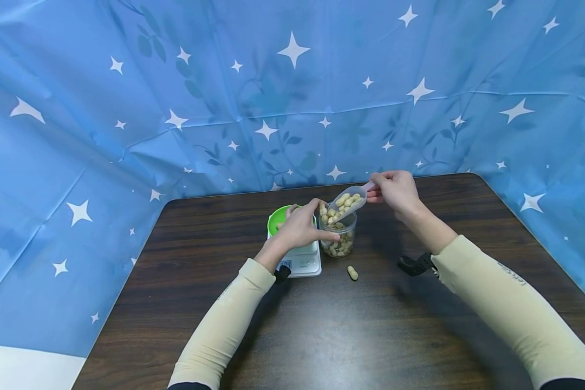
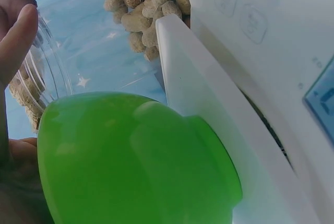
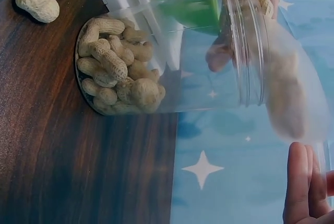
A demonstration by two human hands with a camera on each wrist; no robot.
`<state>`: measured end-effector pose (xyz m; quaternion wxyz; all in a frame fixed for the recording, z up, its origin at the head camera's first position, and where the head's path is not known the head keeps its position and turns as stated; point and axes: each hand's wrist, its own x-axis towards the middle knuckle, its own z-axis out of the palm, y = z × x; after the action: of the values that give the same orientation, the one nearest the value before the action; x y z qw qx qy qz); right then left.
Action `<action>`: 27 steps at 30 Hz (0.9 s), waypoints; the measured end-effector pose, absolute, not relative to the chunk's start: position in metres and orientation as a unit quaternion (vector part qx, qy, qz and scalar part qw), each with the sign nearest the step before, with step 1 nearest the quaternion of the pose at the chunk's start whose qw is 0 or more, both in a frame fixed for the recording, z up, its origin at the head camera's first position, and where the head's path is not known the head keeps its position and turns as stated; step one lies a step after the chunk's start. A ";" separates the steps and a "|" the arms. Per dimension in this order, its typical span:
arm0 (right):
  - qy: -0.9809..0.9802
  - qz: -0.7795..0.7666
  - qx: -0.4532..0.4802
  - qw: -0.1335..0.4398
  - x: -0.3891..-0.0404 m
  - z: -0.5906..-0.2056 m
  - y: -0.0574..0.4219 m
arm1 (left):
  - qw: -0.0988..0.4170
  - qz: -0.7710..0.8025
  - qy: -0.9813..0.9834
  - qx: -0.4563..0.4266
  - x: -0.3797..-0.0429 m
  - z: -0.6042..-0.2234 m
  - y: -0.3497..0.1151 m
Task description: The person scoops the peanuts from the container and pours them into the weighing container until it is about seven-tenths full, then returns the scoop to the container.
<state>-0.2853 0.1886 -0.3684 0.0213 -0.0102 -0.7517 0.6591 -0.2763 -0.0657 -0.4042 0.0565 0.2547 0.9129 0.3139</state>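
A clear jar [image 3: 201, 93] stands upright, with unshelled peanuts [image 3: 109, 59] in its lower part. My left hand [image 1: 299, 226] holds it near the neck, thumb at the front and fingers at the rim. My right hand [image 1: 397, 189] pinches the handle of a translucent scoop [image 3: 313, 91] at the right of the jar. Tilted down to the left, the scoop lies over the mouth with several peanuts inside. More peanuts appear at the rim beside my left fingers. Behind the left hand, a green bowl [image 2: 130, 156] sits on a white kitchen scale [image 1: 304, 266], its inside mostly hidden.
One loose peanut [image 1: 352, 273] lies on the dark wooden table [image 1: 214, 281], in front of the jar. A blue curtain [image 1: 273, 97] with white stars hangs behind the table's far edge. A black strap [image 1: 416, 264] hangs below the right wrist.
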 end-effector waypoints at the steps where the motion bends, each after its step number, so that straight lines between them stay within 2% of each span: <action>1: -0.749 0.662 -0.014 0.020 -0.286 -0.369 0.189 | 0.057 0.313 0.914 0.254 -0.276 -0.404 -0.066; 27: -0.693 0.719 -0.051 0.000 -0.290 -0.375 0.202 | 0.057 0.317 0.910 0.263 -0.273 -0.404 -0.066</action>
<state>-0.2905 0.2019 -0.3754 0.0004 -0.0508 -0.6931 0.7190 -0.2734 -0.0662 -0.4041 0.0568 0.2629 0.9096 0.3166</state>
